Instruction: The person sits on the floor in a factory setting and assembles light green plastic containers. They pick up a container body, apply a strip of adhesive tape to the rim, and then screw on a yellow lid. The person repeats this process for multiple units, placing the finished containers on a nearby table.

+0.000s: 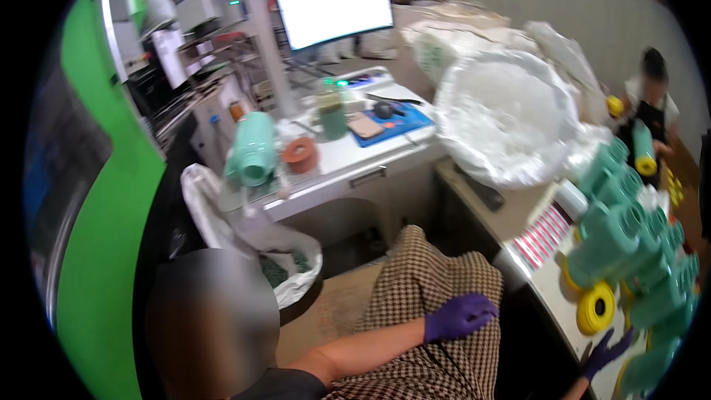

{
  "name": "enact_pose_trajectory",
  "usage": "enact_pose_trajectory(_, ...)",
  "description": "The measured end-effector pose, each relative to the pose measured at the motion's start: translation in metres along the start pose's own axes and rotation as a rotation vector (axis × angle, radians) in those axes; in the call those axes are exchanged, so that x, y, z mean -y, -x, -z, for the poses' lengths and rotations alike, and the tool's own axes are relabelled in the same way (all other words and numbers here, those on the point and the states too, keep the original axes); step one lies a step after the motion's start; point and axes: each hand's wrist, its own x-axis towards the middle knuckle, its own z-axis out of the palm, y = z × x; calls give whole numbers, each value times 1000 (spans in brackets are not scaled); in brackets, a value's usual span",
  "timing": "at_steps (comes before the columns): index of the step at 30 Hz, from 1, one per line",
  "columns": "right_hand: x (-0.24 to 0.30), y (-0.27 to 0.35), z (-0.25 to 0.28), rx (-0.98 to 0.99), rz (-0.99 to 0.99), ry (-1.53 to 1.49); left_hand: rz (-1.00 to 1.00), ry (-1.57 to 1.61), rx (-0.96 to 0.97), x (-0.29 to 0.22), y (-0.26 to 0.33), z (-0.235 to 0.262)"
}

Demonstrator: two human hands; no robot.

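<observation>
Left hand (459, 316), purple-gloved, rests loosely open and empty on the checked lap; right hand (606, 352) spreads open, empty, at the bench's near edge beside the yellow spool (596, 308), where the stacked green rolls (629, 244) could topple if nudged

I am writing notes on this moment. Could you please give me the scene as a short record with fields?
left hand: purple-gloved left hand rests flat on the checked trousers, holding nothing
right hand: purple-gloved right hand lies open on the white table, beside a yellow reel
near right hand: stack of green rolls
desk behind: monitor, big clear plastic bag
other person: seated at far right
</observation>
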Motion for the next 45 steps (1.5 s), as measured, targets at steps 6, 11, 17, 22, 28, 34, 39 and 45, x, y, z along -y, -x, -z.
enact_pose_trajectory(6, 111, -37, 25, 269, 351, -27, -29, -35, -7, 14, 12, -5)
enact_pose_trajectory(11, 104, -46, 23, 599, 500, -64, -234, -269, -452, -10, 9, 56)
enact_pose_trajectory(17, 102, -50, 26, 592, 620, 8, 115, -662, -874, -36, 92, 203)
enact_pose_trajectory(22, 100, -47, 31, 594, 601, 101, 367, -947, -885, -39, 163, 208)
enact_pose_trajectory(28, 81, -35, 13, 503, 651, 127, 496, -1655, -994, -31, 180, 313)
enact_pose_trajectory(34, 62, -18, 14, 491, 538, 258, 616, -1885, -855, -14, 150, 416)
enact_pose_trajectory(39, 64, -6, 12, 477, 475, 390, 597, -1838, -751, -12, 188, 468)
enact_pose_trajectory(45, 83, 38, 43, 218, -95, -83, -27, -1200, -1103, -80, 149, 363)
